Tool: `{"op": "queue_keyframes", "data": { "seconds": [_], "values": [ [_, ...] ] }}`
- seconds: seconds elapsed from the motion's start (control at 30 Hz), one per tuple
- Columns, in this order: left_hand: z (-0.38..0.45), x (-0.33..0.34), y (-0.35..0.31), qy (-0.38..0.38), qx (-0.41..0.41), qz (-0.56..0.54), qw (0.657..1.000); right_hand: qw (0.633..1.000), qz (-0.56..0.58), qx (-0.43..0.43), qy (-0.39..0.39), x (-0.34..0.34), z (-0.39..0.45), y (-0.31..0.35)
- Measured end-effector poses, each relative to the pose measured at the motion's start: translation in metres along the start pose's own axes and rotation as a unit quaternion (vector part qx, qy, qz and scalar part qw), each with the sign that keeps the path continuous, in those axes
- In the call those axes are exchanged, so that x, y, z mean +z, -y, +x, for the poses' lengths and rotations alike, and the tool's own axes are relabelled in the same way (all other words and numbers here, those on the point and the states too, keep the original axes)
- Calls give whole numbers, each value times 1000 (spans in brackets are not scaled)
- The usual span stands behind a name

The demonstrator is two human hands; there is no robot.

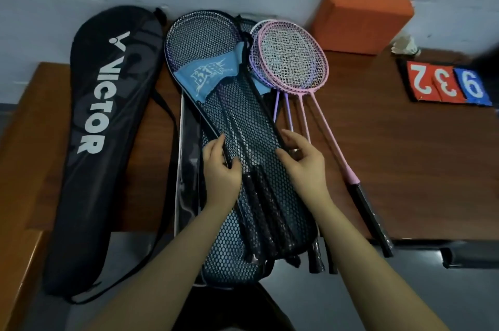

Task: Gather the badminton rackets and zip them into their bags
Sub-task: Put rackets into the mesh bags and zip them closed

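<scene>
A black mesh racket bag [243, 141] with a light blue label lies lengthwise on the brown tabletop [405, 155], its lower end hanging past the near edge. Inside it, dark-gripped rackets [267, 209] show through the mesh. The left hand [220, 168] pinches the bag's left edge between curled fingers and thumb. The right hand [303, 163] rests on the bag's right edge, fingers bent and pinching the black trim there. Just right of the mesh bag lie pink and purple rackets [291, 58], heads overlapping, handles partly under it. Left of the mesh bag lies a black Victor racket bag [105, 128]. Far right of the mesh bag sit an orange block [361, 20], a shuttlecock [405, 46] and numbered score cards [445, 82]
</scene>
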State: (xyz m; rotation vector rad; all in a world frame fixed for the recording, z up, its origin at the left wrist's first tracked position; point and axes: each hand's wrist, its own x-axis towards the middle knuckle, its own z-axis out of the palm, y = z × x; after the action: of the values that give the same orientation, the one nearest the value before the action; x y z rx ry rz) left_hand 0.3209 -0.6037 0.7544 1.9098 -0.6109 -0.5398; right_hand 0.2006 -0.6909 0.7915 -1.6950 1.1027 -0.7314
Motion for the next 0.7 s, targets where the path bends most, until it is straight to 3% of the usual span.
{"op": "queue_keyframes", "data": {
  "seconds": [0.2, 0.4, 0.7],
  "values": [
    [-1, -32, -14, -41, 8, 16, 999, 998, -6, 30, 61, 30, 28, 9],
    [2, -72, -17, -69, 75, 50, 994, 989, -69, -127, -23, 73, 7, 43],
    [18, -157, -17, -84, 189, -19, 978, 970, -86, -203, -101, 130, -20, 105]
  ]
}}
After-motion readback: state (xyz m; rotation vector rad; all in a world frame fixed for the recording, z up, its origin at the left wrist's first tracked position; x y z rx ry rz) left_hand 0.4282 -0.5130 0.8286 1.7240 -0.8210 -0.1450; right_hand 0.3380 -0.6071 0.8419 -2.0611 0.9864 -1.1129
